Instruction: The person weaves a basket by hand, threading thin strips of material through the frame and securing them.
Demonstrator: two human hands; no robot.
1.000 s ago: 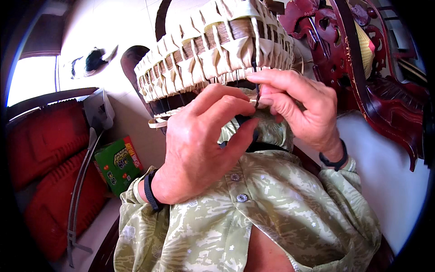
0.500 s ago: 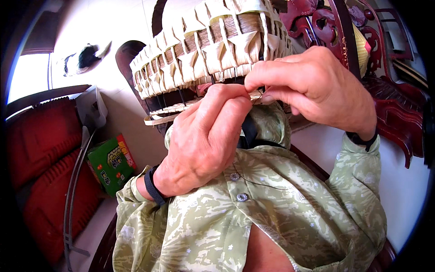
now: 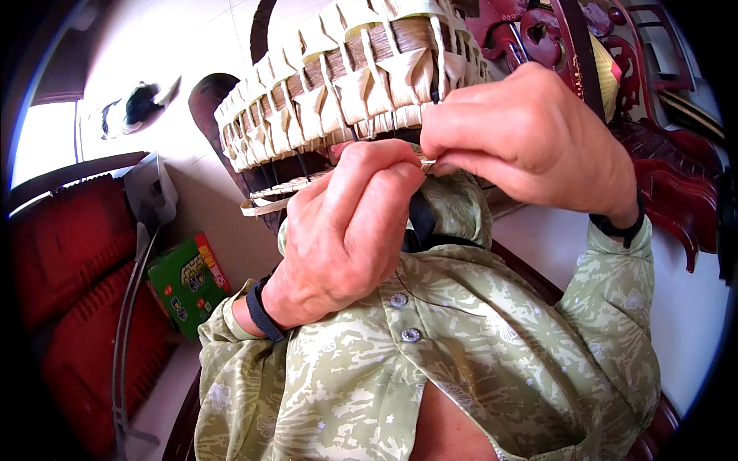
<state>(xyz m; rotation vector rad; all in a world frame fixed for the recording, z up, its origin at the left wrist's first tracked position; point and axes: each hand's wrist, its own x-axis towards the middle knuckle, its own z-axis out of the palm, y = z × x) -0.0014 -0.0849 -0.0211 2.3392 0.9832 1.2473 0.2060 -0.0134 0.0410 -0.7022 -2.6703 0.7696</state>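
Bending over the lower edge of a pale woven piece [image 3: 307,107], both hands met near the middle of the view. The woven piece stood at the upper centre, directly beyond the fingers; its side showed a brown band crossed by narrow pale strips, with dark strands [image 3: 304,164] running down to a lower rim, where a flat pale strip [image 3: 265,208] projected on the left. The left hand [image 3: 338,230], back uppermost, had its fingers bent and lying against one another, the tips at the lower rim; its thumb was hidden, so what it pinched, if anything, could not be told. The right hand [image 3: 530,146] reached in from the other side, thumb and forefinger drawn close together just beside the left fingertips; whether they had closed on the rim or a strand could not be told. A dark wristband [image 3: 265,311] circled the left wrist. Below lay the front of a green patterned shirt [image 3: 330,384] with round buttons. At the left, a green box [image 3: 188,280] with a red side stood near red ribbed objects [image 3: 84,246] and a thin grey stand [image 3: 123,361]; at the right rose dark red carved furniture [image 3: 669,196].
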